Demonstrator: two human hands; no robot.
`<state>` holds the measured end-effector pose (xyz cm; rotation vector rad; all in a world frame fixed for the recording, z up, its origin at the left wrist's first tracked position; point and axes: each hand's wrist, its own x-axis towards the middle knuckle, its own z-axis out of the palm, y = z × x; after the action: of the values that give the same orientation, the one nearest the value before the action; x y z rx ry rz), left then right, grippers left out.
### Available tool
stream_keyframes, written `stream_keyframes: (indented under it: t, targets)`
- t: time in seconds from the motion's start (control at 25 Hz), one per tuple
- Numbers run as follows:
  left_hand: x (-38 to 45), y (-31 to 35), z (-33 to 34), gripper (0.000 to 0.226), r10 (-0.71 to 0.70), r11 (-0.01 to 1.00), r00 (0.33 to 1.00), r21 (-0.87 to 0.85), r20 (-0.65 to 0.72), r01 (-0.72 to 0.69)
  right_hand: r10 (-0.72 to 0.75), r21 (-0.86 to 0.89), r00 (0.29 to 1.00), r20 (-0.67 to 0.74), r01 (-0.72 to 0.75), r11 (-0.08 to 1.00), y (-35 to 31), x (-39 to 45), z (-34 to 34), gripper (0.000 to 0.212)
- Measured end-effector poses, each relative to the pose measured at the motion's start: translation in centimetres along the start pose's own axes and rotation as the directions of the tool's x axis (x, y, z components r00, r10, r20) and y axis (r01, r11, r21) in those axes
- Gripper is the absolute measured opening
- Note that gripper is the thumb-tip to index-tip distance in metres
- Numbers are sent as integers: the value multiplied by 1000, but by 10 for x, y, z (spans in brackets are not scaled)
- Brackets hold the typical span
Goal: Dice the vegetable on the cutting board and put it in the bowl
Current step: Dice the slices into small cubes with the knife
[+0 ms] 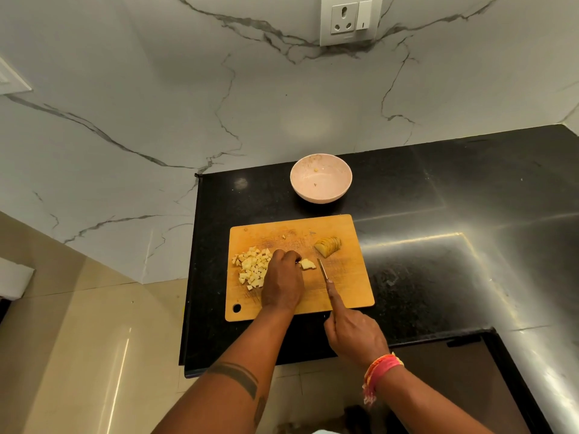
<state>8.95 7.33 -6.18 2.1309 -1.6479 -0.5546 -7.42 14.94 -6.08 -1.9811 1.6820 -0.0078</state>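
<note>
A wooden cutting board [344,286] lies on the black counter. A pile of pale diced potato [252,267] sits on its left part. My left hand [283,281] rests on the board with curled fingers holding a small stack of potato slices [308,264]. My right hand [355,335] grips a knife [322,269], index finger along its spine; the blade tip is just right of the slices. A sliced potato piece [329,245] with skin lies at the board's far right. A pink bowl [321,178], holding only a few crumbs, stands behind the board.
The black granite counter [438,230] stretches to the right and ends at a marble wall [219,104] behind the bowl. A wall socket [347,21] is high above. The counter's left edge drops to a beige tiled floor [78,355].
</note>
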Motion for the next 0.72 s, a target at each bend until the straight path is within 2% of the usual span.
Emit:
stream_keyframes:
  t: [0.16,0.32,0.48,0.64,0.72]
  targets:
    - [-6,-14,-5,24,-10,1000,999,-25,-51,9,-47,-14,998,51,48,999,-37,16,15,78]
    - [-4,-26,-17,25,-39,999,995,-37,-87,36,-137,-26,990,30,138,990,-63,33,19,73]
    - [8,-23,-18,26,-24,1000,996,-22,-82,22,-103,16,994,-33,103,995,-46,30,2,74]
    - [17,11,-4,26,62,992,998,-110,18,-60,-36,97,991,-126,48,994,-8,28,-18,72]
    - [23,27,6,30,52,987,998,-152,41,-45,-29,116,988,-149,47,992,3,30,-24,71]
